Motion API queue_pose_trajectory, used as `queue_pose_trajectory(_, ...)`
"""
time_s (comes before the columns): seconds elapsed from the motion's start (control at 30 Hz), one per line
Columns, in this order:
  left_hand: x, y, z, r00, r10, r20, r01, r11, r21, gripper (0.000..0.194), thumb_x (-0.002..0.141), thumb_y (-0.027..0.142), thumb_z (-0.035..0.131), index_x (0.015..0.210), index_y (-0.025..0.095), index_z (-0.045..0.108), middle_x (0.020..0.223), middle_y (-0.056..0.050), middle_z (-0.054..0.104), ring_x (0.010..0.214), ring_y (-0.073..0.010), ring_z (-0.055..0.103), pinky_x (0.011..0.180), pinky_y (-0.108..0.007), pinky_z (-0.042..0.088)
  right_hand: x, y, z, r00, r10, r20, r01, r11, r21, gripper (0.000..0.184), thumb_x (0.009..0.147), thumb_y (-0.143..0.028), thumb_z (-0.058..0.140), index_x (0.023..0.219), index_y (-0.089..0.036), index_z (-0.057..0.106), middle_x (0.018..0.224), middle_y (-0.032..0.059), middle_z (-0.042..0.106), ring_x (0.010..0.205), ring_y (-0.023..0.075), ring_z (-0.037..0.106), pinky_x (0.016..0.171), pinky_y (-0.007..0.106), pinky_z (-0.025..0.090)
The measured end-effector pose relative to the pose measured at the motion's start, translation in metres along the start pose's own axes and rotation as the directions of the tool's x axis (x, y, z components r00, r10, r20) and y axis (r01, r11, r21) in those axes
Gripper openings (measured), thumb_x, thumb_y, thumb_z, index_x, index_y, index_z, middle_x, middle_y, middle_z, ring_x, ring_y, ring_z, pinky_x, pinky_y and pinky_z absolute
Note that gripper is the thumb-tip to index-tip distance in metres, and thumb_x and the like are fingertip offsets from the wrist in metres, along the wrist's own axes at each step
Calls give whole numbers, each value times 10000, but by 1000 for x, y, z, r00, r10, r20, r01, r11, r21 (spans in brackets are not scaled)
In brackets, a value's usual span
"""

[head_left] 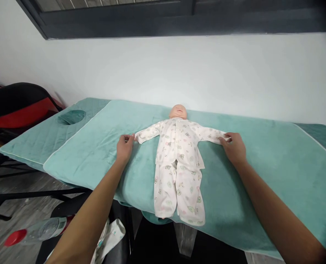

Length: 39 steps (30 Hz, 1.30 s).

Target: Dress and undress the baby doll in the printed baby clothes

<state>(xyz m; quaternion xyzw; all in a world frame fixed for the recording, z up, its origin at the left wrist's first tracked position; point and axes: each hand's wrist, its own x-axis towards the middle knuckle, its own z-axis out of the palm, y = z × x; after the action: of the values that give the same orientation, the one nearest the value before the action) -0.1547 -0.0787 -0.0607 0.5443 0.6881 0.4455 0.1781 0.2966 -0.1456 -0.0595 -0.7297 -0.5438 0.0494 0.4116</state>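
A baby doll [178, 111] lies face up on a green massage bed, its arms spread wide. It wears a white pajama top [177, 141] with small printed figures and matching pajama pants [166, 190]. My left hand [124, 148] is closed in a pinch at the cuff on the left, where the doll's small hand barely shows. On the other side, my right hand [234, 147] pinches the end of the opposite sleeve. Both sleeves are stretched out sideways. The pant legs reach the bed's near edge and cover most of the doll's feet.
The green bed cover [270, 165] extends to both sides, with a face hole [72, 117] at the left. A white wall [157, 73] stands behind. Black and red chairs [19, 106] are at left. A red-capped bottle [39, 231] and printed cloth [112, 234] lie below the bed's edge.
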Motion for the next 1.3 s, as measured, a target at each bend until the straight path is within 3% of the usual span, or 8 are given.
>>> queue_pose_trajectory(0.1, 19, -4, 2, 998, -33, 47, 26, 988, 150, 378, 843, 578, 562, 876, 204, 601, 831, -19, 672, 708, -173, 573, 644, -278, 392, 28, 29, 3, 979, 187, 82, -156, 946, -285, 504, 849, -623, 521, 1050, -177, 639, 1021, 134, 674, 862, 268, 605, 734, 372, 431)
queue_pose_trajectory(0.27, 12, -4, 9, 998, 32, 56, -51, 925, 376, 292, 871, 506, 559, 952, 230, 609, 916, -39, 712, 840, -226, 625, 645, -287, 358, 50, 36, 5, 938, 245, 245, -105, 875, -473, 562, 882, -692, 370, 934, -212, 659, 956, 136, 685, 830, 276, 600, 654, 340, 371)
queue_pose_trajectory(0.4, 7, -2, 10, 995, 96, 26, -98, 903, 418, 232, 931, 422, 487, 1003, 230, 595, 980, -59, 715, 916, -244, 635, 686, -304, 369, 57, 40, 0, 945, 216, 246, -98, 904, -417, 470, 869, -641, 426, 738, -225, 601, 818, 78, 653, 721, 222, 537, 609, 311, 324)
queue_pose_trajectory(0.67, 7, 1, 12, 992, 41, -119, 18, 890, 456, 289, 984, 444, 369, 1102, 229, 522, 1067, -92, 687, 962, -252, 631, 724, -324, 398, 53, 55, 1, 994, 112, -13, -113, 993, -29, 400, 852, -554, 502, 629, -222, 477, 603, -19, 478, 632, 161, 433, 608, 287, 315)
queue_pose_trajectory(0.77, 17, 0, 15, 991, -24, -131, 83, 882, 465, 290, 980, 447, 361, 1089, 229, 519, 1053, -110, 688, 941, -275, 638, 716, -342, 409, 57, 57, 2, 991, 127, -37, -128, 991, -29, 377, 846, -536, 510, 636, -224, 478, 607, -15, 488, 628, 164, 430, 603, 291, 310)
queue_pose_trajectory(1.0, 61, 8, 8, 990, -125, -63, 140, 883, 448, 215, 922, 403, 483, 1002, 211, 534, 900, -121, 696, 826, -281, 651, 678, -347, 433, 62, 59, 1, 988, 128, 83, -114, 981, -157, 408, 860, -541, 473, 589, -238, 440, 574, 4, 479, 601, 174, 403, 578, 309, 284)
queue_pose_trajectory(1.17, 47, 4, 17, 988, -66, -137, 121, 887, 446, 280, 964, 404, 385, 1145, 215, 485, 984, -134, 685, 882, -291, 648, 724, -373, 440, 58, 58, 1, 986, 163, -45, -167, 979, -112, 394, 857, -553, 477, 620, -238, 461, 610, 16, 527, 612, 179, 427, 592, 314, 325)
queue_pose_trajectory(1.3, 31, -3, 23, 986, 8, -169, 70, 889, 453, 293, 966, 350, 359, 1184, 203, 488, 1137, -164, 646, 970, -303, 634, 784, -408, 458, 58, 57, 2, 981, 193, -34, -196, 972, -126, 388, 846, -556, 490, 632, -233, 495, 630, 26, 551, 626, 189, 459, 613, 321, 345)
